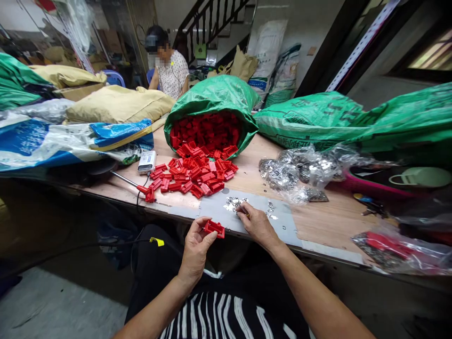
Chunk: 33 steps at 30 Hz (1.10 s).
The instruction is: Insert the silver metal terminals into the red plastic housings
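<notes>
Red part [214, 229], long axis sideways, left hand [195, 243] pinching it, right hand's [259, 227] hold unclear

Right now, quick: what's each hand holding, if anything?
Left hand: closed on a red part.
Right hand: fingers bunched at the small silvery pieces; what it holds cannot be told.

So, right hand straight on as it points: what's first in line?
Likely the small silvery metal pieces just ahead of the right hand; whether they already touch is unclear.
</notes>
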Available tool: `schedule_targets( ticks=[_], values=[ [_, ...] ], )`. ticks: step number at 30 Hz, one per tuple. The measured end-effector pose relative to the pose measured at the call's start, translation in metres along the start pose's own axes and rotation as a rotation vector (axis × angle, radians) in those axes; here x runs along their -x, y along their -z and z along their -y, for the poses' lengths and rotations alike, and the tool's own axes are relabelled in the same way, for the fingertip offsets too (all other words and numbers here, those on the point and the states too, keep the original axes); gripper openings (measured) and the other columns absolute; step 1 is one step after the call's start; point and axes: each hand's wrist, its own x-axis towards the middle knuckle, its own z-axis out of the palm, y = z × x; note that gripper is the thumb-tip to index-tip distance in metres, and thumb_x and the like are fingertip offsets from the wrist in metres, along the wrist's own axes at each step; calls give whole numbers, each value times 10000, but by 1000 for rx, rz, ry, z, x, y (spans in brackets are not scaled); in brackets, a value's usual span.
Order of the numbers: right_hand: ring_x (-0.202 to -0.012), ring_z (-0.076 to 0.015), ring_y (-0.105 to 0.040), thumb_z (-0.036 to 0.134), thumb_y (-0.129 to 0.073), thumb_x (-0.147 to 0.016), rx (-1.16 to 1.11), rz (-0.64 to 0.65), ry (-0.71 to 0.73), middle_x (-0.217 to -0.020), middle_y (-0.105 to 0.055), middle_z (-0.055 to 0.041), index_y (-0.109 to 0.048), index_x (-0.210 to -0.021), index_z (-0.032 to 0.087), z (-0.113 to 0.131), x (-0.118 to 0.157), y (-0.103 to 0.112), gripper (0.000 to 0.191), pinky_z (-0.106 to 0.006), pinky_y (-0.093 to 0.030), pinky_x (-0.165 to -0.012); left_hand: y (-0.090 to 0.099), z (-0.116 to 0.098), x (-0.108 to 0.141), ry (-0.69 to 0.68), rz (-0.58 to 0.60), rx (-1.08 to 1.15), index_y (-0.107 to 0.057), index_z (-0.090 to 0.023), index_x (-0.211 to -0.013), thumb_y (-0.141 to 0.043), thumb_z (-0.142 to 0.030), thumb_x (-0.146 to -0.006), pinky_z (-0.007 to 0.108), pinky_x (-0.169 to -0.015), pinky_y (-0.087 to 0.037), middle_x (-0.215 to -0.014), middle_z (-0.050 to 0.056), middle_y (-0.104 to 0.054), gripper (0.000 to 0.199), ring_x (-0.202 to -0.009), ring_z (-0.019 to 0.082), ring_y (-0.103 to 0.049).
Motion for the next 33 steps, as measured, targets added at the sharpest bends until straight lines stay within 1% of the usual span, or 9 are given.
schedule_targets(
  ticks=[3,5,10,14,17,23,27,30,33],
  values=[
    [-825,-196,-652,212,-481,-852,-27,-4,-45,-912,-706,-26,-589,-890,237,-2,2,1,117,-300,-452,-737,-2,1,0,7,10,5,-578,-200,-1069,-723,-234,-737,267,-835,-496,-962,15,-651,363,-872,131,-626],
    [-834,-202,-656,214,-487,-855,-3,-13,-51,-916,-711,-31,-595,-909,236,-3,2,1,122,-302,-452,-736,-3,2,0,14,22,8,-575,-203,-1069,-721,-238,-740,261,-837,-491,-960,12,-656,361,-870,127,-626],
    [-815,-210,-645,242,-478,-872,90,-29,-12,-876,-699,-43,-603,-908,227,-8,3,2,132,-308,-448,-719,-2,4,0,21,34,11,-567,-199,-1078,-714,-233,-750,256,-840,-482,-968,14,-653,361,-872,121,-622],
    [-860,-203,-631,232,-449,-888,90,-55,12,-923,-686,-49,-593,-918,220,-16,5,6,148,-312,-448,-763,-1,4,1,36,41,14,-564,-198,-1085,-712,-230,-754,255,-835,-484,-960,15,-656,363,-865,119,-621],
    [-862,-198,-623,207,-452,-883,102,-50,18,-928,-679,-51,-601,-913,215,-20,7,7,153,-310,-446,-772,-2,6,2,35,36,10,-571,-197,-1075,-718,-236,-748,255,-834,-486,-957,15,-658,360,-868,123,-622],
    [-885,-183,-608,199,-514,-866,119,-15,61,-969,-658,-39,-612,-945,218,-14,2,3,128,-295,-445,-791,-3,8,1,53,51,6,-565,-194,-1101,-716,-224,-750,258,-852,-482,-981,23,-651,384,-887,128,-618],
    [-850,-171,-600,187,-534,-848,155,21,67,-912,-644,-21,-602,-858,222,-8,-2,2,77,-281,-437,-754,-2,6,1,24,57,-15,-569,-204,-1106,-713,-225,-755,246,-865,-473,-990,19,-657,380,-900,125,-616],
    [-828,-169,-593,186,-532,-843,166,10,76,-885,-626,-20,-580,-821,222,-8,-2,3,64,-278,-434,-741,-3,4,0,-9,63,-35,-574,-208,-1094,-717,-224,-752,238,-859,-474,-979,12,-663,372,-891,121,-622],
    [-838,-176,-589,179,-508,-846,146,-31,111,-898,-612,-34,-557,-824,218,-11,-1,3,66,-284,-437,-754,-4,3,-2,-25,65,-51,-574,-209,-1093,-717,-226,-752,239,-860,-476,-972,11,-667,370,-893,123,-627]
  ],
)
